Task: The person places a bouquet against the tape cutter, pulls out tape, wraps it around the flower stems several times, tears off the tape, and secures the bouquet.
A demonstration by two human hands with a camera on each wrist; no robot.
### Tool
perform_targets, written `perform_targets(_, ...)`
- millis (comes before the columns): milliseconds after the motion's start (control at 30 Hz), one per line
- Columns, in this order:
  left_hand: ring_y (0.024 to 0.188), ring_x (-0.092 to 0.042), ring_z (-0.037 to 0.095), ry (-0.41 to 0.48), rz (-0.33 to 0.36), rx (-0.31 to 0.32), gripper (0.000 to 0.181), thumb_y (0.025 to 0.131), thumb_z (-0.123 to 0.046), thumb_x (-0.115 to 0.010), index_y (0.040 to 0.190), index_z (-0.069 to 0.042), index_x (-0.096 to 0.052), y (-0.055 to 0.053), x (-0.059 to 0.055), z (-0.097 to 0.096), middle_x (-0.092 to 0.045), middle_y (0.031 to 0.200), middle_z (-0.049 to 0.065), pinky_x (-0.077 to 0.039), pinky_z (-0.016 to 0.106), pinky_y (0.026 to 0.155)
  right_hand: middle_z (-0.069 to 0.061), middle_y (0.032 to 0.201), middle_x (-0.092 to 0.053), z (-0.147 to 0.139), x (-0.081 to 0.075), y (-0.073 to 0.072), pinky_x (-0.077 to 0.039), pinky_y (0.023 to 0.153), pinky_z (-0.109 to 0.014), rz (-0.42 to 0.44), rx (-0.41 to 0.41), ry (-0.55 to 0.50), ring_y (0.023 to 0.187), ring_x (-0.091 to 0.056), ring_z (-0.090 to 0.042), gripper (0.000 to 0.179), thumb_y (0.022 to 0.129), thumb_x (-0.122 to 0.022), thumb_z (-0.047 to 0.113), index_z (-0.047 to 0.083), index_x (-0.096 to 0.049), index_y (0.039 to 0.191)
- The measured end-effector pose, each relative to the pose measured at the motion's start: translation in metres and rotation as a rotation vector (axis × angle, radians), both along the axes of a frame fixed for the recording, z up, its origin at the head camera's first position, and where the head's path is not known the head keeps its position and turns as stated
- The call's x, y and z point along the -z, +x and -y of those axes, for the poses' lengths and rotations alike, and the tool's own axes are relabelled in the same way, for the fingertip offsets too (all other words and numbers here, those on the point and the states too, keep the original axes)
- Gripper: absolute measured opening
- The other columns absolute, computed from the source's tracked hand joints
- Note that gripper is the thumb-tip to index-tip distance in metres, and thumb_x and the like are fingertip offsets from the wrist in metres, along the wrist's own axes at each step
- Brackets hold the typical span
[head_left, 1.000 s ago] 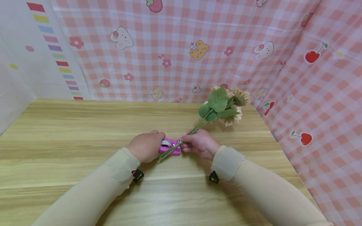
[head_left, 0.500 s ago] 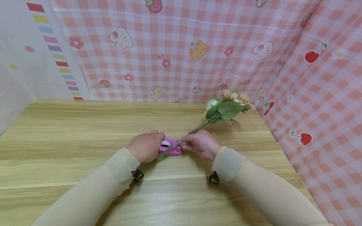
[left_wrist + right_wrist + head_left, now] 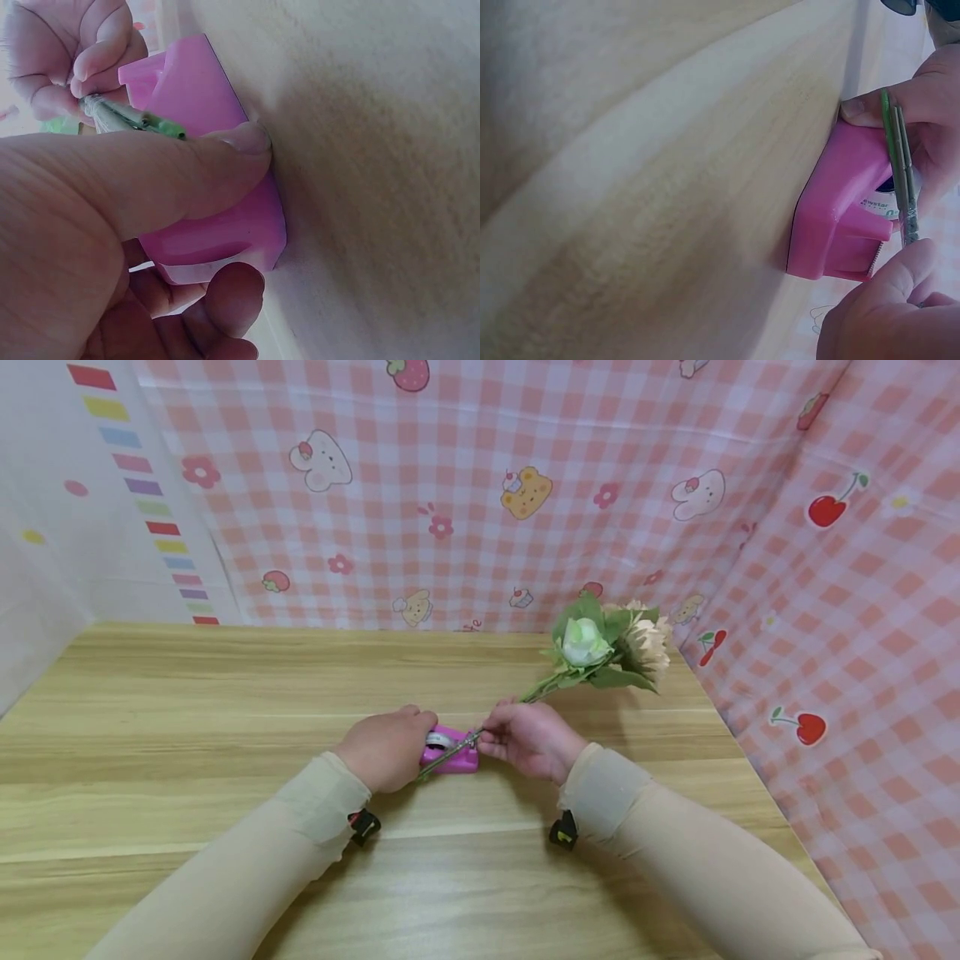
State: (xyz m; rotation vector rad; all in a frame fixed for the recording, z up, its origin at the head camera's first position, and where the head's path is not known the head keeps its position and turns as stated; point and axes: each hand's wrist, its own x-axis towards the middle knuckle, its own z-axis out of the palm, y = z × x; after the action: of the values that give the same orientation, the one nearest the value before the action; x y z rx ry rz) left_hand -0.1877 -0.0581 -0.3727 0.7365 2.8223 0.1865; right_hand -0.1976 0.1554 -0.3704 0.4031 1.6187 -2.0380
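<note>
My left hand (image 3: 386, 750) holds a pink tape dispenser (image 3: 462, 763) down on the table, thumb along one side and fingers on the other. Its white tape roll (image 3: 881, 204) and toothed cutting edge (image 3: 875, 259) show in the right wrist view. With thumb and fingers, my right hand (image 3: 536, 743) pinches a bunch of artificial flowers by the green stems (image 3: 542, 688) beside the dispenser's cutter end. A shiny band of clear tape (image 3: 909, 223) wraps the stems near the fingertips. The stem ends cross over the dispenser towards my left hand. A whitish-green rose (image 3: 585, 643) and a cream bloom (image 3: 647, 645) point back right.
The wood-grain table (image 3: 225, 710) reaches to a pink checked cloth (image 3: 450, 468) hanging along its back. More checked cloth (image 3: 862, 635) hangs at the right side. A black wrist camera (image 3: 364, 827) sits under the left sleeve, another (image 3: 564, 831) under the right.
The flower bunch has turned about its stems, so the whitish-green rose faces me where leaves did before. My right fingers have shifted slightly on the stems; the left hand and dispenser stay put.
</note>
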Motion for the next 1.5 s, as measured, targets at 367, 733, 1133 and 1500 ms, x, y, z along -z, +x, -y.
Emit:
perform_targets(367,0.092,-0.064,0.021,0.003,0.005,-0.007,0.043,0.093,-0.006,-0.072,0.135,-0.008,-0.061,0.0,0.0,0.0,-0.066,0.124,0.011,-0.062,0.044,0.086,-0.005,0.078,-0.068,-0.003,0.006,0.0,-0.061,0.067,-0.023,0.0,0.004,0.033,0.065,-0.065,-0.013,0.03,0.103,-0.061,0.0,0.012,-0.051,0.077)
perform_targets(733,0.088,-0.062,0.021,-0.005,-0.004,-0.007,0.042,0.094,-0.01,-0.073,0.134,-0.008,-0.061,0.0,0.001,-0.001,-0.066,0.123,0.011,-0.061,0.043,0.084,-0.002,0.075,-0.069,-0.011,0.012,-0.002,-0.06,0.064,-0.026,-0.014,-0.109,0.153,0.067,-0.063,-0.013,0.021,0.106,-0.061,0.008,0.014,-0.058,0.085)
perform_targets(1133,0.088,-0.063,0.02,0.0,-0.003,-0.002,0.042,0.093,-0.01,-0.074,0.134,-0.008,-0.061,0.001,0.001,0.0,-0.066,0.122,0.01,-0.061,0.042,0.084,-0.004,0.077,-0.071,-0.009,0.01,-0.001,-0.062,0.067,-0.026,-0.014,-0.059,0.174,0.069,-0.066,-0.013,0.009,0.103,-0.064,0.007,0.007,-0.059,0.095)
perform_targets(1500,0.087,-0.061,0.02,0.002,0.002,-0.002,0.04,0.094,-0.008,-0.072,0.133,-0.009,-0.061,0.0,0.001,0.0,-0.065,0.118,0.01,-0.061,0.042,0.081,-0.005,0.077,-0.07,-0.008,0.006,0.003,-0.063,0.07,-0.025,-0.042,-0.006,0.079,0.067,-0.069,-0.013,0.016,0.102,-0.061,-0.003,0.005,-0.053,0.091)
